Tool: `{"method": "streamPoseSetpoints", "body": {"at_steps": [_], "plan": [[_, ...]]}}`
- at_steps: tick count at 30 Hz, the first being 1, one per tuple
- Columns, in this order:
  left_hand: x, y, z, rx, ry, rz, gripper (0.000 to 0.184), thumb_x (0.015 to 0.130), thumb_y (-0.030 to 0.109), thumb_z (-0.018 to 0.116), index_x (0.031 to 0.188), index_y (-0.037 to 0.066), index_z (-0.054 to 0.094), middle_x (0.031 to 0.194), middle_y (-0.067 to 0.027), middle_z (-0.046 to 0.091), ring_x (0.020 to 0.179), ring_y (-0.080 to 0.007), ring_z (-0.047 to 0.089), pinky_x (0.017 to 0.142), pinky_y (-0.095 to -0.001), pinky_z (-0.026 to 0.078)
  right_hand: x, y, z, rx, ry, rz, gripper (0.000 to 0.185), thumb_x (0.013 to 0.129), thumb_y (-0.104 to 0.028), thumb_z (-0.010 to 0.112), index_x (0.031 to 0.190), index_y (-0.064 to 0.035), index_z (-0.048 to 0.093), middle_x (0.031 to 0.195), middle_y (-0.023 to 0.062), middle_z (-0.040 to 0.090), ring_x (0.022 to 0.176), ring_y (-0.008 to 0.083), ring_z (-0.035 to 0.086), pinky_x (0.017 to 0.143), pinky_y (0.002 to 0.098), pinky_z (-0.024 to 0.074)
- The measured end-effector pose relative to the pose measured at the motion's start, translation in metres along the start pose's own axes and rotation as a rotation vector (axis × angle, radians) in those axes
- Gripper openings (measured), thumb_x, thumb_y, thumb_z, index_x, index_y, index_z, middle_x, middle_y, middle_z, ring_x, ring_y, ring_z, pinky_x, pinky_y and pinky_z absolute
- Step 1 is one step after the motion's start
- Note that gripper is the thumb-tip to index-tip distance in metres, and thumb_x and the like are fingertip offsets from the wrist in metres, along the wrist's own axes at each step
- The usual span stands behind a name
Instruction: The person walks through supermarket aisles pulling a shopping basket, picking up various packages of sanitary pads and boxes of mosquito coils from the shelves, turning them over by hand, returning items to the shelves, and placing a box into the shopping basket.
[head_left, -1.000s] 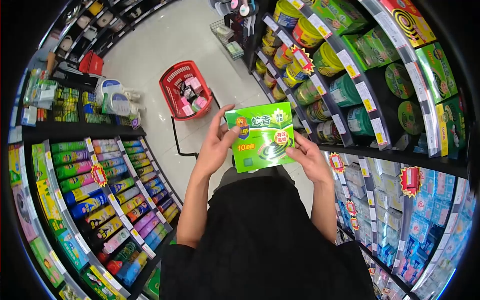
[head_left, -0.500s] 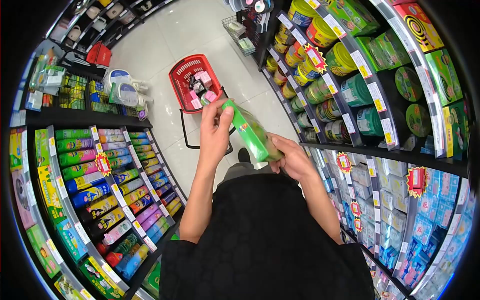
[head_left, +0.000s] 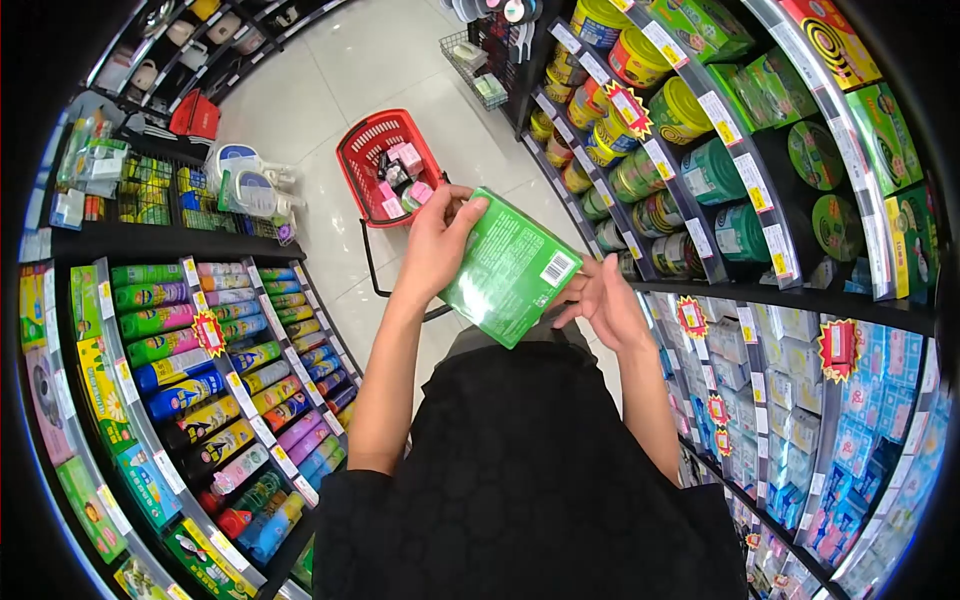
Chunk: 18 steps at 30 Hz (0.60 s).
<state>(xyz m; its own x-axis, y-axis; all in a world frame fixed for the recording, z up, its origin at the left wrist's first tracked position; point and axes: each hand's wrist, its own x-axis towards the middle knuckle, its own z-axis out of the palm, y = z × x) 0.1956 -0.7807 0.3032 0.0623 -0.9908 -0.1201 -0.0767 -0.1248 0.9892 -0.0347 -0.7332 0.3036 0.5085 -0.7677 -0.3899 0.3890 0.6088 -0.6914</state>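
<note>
A flat green box (head_left: 511,268) with white print and a barcode faces up in front of my body. My left hand (head_left: 440,240) is closed on its upper-left edge, thumb on top. My right hand (head_left: 608,305) is open at the box's right side, fingers spread; some fingertips are close to or behind its edge, and I cannot tell if they touch. Beyond my left hand, a red shopping basket (head_left: 350,165) stands on the floor with several small pink boxes (head_left: 408,157) and dark items inside.
Shelves of spray cans (head_left: 183,315) line the left. On the right, shelves hold round tubs (head_left: 680,110) and green boxes, with packs of tissues (head_left: 845,465) lower down. A wire rack (head_left: 150,190) sticks out at the left. Pale floor tiles (head_left: 370,60) run between.
The green box has turned from its narrow side to its broad printed face. My right hand has loosened from its lower end and spread its fingers; my left hand still holds it.
</note>
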Motion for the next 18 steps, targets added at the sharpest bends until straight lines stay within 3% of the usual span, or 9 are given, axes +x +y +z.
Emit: {"method": "streamPoseSetpoints", "body": {"at_steps": [2,3,6,7,10,11,12,15,18], "plan": [[0.004,0.009,-0.001,0.118,-0.108,0.0,0.028,0.089,0.023,0.057,0.1,-0.003,0.057,0.074,-0.0028,0.055,0.069,-0.0088,0.049,0.062,-0.0247,0.041,0.0,-0.004,0.008,-0.257,0.043,-0.148,0.047,0.094,-0.028,0.045,0.129,0.0041,0.04,0.099,0.0127,0.061,0.078,0.0205,0.063,0.063,0.0299,0.0538],[0.004,0.016,-0.002,0.199,-0.132,0.001,0.032,0.089,0.025,0.056,0.107,-0.002,0.057,0.079,-0.0044,0.058,0.073,-0.0103,0.052,0.066,-0.0254,0.043,0.0,-0.006,0.01,-0.207,0.032,-0.152,0.048,0.092,-0.019,0.049,0.131,0.0055,0.037,0.099,0.0131,0.061,0.073,0.0201,0.064,0.062,0.0282,0.0542],[0.002,0.029,-0.014,0.117,-0.255,-0.043,0.036,0.09,0.026,0.054,0.113,-0.002,0.056,0.086,-0.0067,0.061,0.079,-0.0118,0.055,0.073,-0.0263,0.044,0.001,0.001,0.005,-0.334,0.065,-0.199,0.046,0.091,-0.015,0.049,0.13,0.0071,0.037,0.099,0.0134,0.061,0.073,0.0203,0.064,0.063,0.0289,0.0548],[0.001,0.033,-0.023,0.105,-0.326,-0.054,0.038,0.091,0.026,0.053,0.119,0.0,0.053,0.095,-0.0078,0.061,0.089,-0.0134,0.056,0.079,-0.0274,0.044,0.001,0.002,0.004,-0.335,0.062,-0.199,0.046,0.091,-0.015,0.049,0.13,0.0071,0.037,0.099,0.0134,0.061,0.073,0.0203,0.064,0.063,0.0289,0.0548],[-0.008,0.026,-0.036,-0.039,-0.234,-0.128,0.039,0.092,0.027,0.051,0.121,0.001,0.053,0.1,-0.0071,0.061,0.094,-0.0147,0.055,0.081,-0.0295,0.044,-0.001,0.007,0.001,-0.158,0.088,-0.184,0.044,0.089,-0.009,0.048,0.129,0.0077,0.038,0.101,0.014,0.061,0.077,0.0209,0.064,0.067,0.0313,0.0553],[-0.015,0.028,-0.039,-0.113,-0.215,-0.263,0.042,0.092,0.025,0.051,0.128,0.003,0.046,0.106,-0.0069,0.059,0.099,-0.0154,0.054,0.083,-0.0314,0.044,-0.001,0.009,0.002,-0.068,0.1,-0.211,0.043,0.088,-0.008,0.048,0.128,0.0077,0.039,0.102,0.0143,0.061,0.081,0.0211,0.064,0.069,0.0328,0.0554],[-0.022,0.028,-0.034,-0.11,-0.222,-0.261,0.042,0.092,0.025,0.051,0.128,0.003,0.046,0.106,-0.0069,0.059,0.099,-0.0154,0.054,0.083,-0.0314,0.044,-0.002,0.01,0.002,0.022,0.113,-0.238,0.042,0.088,-0.006,0.047,0.126,0.0078,0.039,0.102,0.0147,0.061,0.084,0.0214,0.064,0.071,0.0343,0.0555],[-0.029,0.019,-0.015,-0.317,-0.176,-0.15,0.055,0.091,0.016,0.052,0.139,0.005,0.027,0.118,-0.0101,0.053,0.103,-0.0155,0.052,0.086,-0.0317,0.043,-0.001,0.011,-0.001,0.012,0.024,-0.237,0.039,0.087,-0.003,0.047,0.124,0.0057,0.038,0.104,0.0155,0.06,0.09,0.0223,0.063,0.073,0.037,0.0554],[-0.025,0.006,-0.007,-0.34,-0.105,-0.058,0.056,0.09,0.014,0.053,0.138,0.004,0.027,0.121,-0.0116,0.051,0.106,-0.0159,0.052,0.087,-0.03,0.043,-0.004,0.013,0.003,0.005,0.025,-0.224,0.038,0.086,-0.003,0.048,0.122,0.0042,0.037,0.104,0.0161,0.06,0.091,0.0231,0.062,0.074,0.0377,0.0556]]}}
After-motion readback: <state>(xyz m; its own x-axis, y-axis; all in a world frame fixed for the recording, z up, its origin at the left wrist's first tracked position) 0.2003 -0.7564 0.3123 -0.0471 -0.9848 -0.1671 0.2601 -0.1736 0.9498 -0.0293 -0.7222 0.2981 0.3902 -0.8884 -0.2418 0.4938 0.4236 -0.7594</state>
